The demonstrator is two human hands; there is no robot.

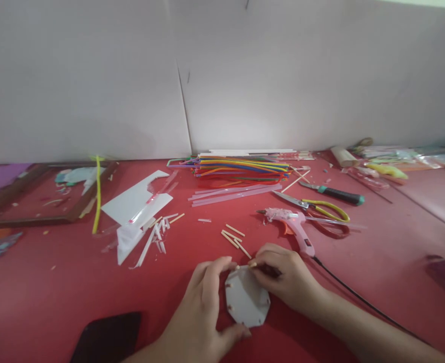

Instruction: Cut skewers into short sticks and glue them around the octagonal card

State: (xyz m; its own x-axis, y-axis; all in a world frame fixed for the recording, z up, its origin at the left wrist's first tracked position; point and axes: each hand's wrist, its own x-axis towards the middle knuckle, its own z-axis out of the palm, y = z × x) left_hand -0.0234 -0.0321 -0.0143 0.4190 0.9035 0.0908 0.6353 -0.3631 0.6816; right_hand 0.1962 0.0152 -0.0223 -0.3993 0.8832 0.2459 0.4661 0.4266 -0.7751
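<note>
A small white octagonal piece (246, 300) lies on the red table (56, 282) in front of me. My left hand (203, 312) grips it from the left, fingers on its top edge and thumb under its lower edge. My right hand (285, 275) is closed in a pinch at the piece's upper right corner, holding a short wooden stick (245, 265) against it. Several more short wooden sticks (234, 236) lie just beyond my hands.
A pink glue gun (296, 227) with a black cord lies right of centre, with yellow-handled scissors (321, 206) and a green-handled tool (336, 193) behind it. Coloured strips (241, 169), clear glue sticks (233, 194), white scraps (139, 212), a wooden frame (25, 201) and a dark phone (107, 338) surround the area.
</note>
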